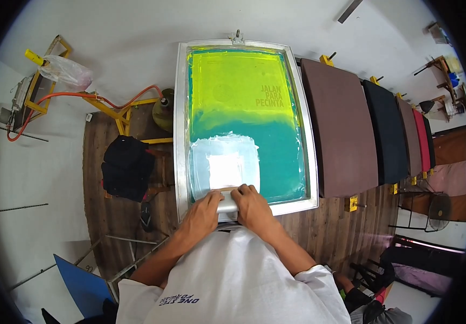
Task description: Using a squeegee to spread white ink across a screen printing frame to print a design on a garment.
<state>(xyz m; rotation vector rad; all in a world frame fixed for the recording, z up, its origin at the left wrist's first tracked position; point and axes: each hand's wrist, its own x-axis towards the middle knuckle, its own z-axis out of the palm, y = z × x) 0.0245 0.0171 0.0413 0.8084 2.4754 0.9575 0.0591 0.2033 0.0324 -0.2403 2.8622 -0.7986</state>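
Observation:
A screen-printing frame with a silver metal rim lies in front of me. Its mesh is yellow-green at the far part and teal nearer. White ink covers a patch at the near left of the mesh, with a brighter white rectangle inside it. At the near edge of this patch is a squeegee with a metallic handle. My left hand is closed around its left end, and my right hand grips its right end. The squeegee's blade is hidden.
Boards covered in brown cloth, black cloth and red cloth stand in a row at right. At left are a green gas cylinder, an orange hose and dark folded clothes. Another person's arm shows lower right.

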